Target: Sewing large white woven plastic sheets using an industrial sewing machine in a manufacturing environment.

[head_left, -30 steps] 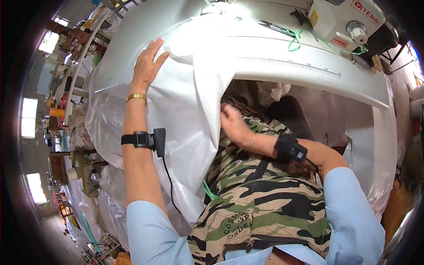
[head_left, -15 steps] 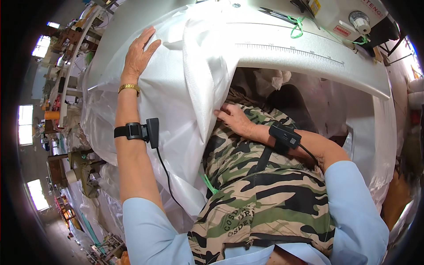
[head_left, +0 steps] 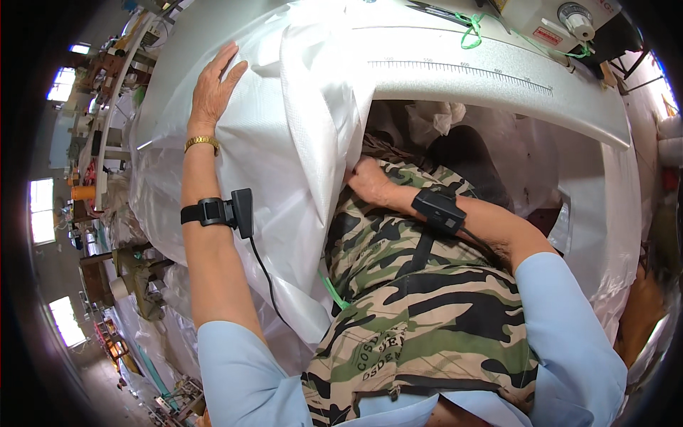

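Across the left part of the counter (head_left: 455, 80) and down over its front edge drapes a white sheet (head_left: 263, 167), the left hand (head_left: 211, 96) flat on it, thumb spread, while the right hand (head_left: 369, 182), well apart, curls at the sheet's side edge above a camouflage apron (head_left: 434, 320), whether gripping I cannot tell.

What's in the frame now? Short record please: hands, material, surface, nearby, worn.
Left hand: left hand flat on the white sheet, thumb apart from the fingers
Right hand: right hand curled at the sheet's edge, above the lap; fingertips hidden, grip unclear
Material: sheet creased, hanging over the table's front
Surface: pale table with a ruler scale
Nearby: machine upper right, partly cut off; green string
Worn: camouflage apron
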